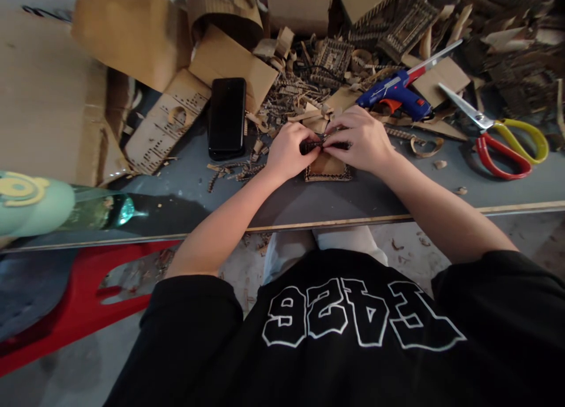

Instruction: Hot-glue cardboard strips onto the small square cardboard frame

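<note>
My left hand (pixel 288 150) and my right hand (pixel 362 141) meet near the table's front edge, fingertips almost touching. Both pinch a thin dark strip of corrugated cardboard (pixel 314 144), partly hidden by the fingers. Just below it lies a small brown cardboard panel (pixel 327 166) with a ridged border along its visible edges; the hands cover its far side. Behind my right hand is a blue glue gun (pixel 397 92) with an orange trigger, a small red light and a glue stick in its back. Farther right rest scissors (pixel 503 130) with one red and one yellow handle.
A black phone (pixel 227 117) lies left of my hands, beside a cardboard piece with slots (pixel 165 121). Cardboard scraps (pixel 291 95) and ridged panels (pixel 331 59) pile up behind. A green bottle (pixel 35 204) lies at the left edge, above a red chair (pixel 83 295).
</note>
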The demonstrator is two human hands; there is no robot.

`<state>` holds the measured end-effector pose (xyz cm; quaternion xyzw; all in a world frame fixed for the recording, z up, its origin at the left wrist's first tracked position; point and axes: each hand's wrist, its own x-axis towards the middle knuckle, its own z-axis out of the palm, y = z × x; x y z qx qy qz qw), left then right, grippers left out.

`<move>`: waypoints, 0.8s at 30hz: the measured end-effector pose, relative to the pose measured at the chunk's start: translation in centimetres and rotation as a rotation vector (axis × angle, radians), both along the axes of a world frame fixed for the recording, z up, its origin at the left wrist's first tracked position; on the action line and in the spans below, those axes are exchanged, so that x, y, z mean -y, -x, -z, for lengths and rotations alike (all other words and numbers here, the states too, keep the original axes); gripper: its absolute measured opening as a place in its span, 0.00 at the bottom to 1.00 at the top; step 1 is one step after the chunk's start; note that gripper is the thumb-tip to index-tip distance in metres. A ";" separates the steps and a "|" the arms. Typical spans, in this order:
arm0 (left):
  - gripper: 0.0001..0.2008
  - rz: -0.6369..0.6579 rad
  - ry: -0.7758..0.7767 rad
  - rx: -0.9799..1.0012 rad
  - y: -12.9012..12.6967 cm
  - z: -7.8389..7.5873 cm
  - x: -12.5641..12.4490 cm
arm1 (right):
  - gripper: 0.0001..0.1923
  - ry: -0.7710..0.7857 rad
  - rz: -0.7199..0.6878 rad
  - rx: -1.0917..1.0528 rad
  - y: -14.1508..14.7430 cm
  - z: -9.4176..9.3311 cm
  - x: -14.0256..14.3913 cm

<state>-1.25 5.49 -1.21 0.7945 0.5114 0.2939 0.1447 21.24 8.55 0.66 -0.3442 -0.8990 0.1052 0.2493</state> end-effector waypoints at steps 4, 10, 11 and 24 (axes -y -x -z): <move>0.07 -0.002 0.006 0.000 0.1 -0.1 0.0 | 0.10 -0.015 -0.027 0.004 0.2 -0.1 0.2; 0.08 0.009 0.027 0.010 0.1 -0.1 0.0 | 0.07 -0.020 0.063 0.023 0.0 0.1 0.1; 0.08 0.008 0.027 0.013 0.1 -0.1 0.0 | 0.07 -0.021 0.064 0.024 -0.1 -0.1 0.1; 0.08 -0.005 -0.024 0.035 0.2 0.6 -0.4 | 0.16 -0.038 -0.014 0.086 -0.1 -1.4 0.8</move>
